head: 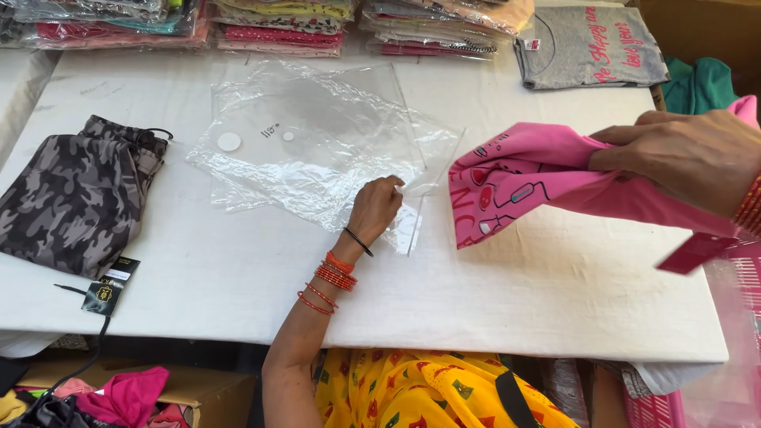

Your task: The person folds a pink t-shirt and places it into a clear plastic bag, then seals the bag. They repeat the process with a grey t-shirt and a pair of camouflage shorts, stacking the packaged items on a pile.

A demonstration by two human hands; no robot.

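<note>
White cloth covers the surface (238,285), with stacks of bagged garments (277,24) along its far edge and a grey printed T-shirt (590,43) lying flat at the far right. A clear plastic bag (317,143) lies spread and crumpled near the middle, its long axis running from far left to near right, with its open mouth toward the near right corner. The left hand (376,208) rests on that near corner, fingers curled and pinching the bag's edge against the surface. The right hand (686,158) is closed around a bunched pink garment (523,186), held above the surface just right of the bag; the folded end points left toward the bag's mouth. The garment's far end is cut off by the picture's right edge, and its print is too crumpled to make out. A red tag (697,252) hangs below it. Camouflage trousers (75,198) lie at the left, well apart.
</note>
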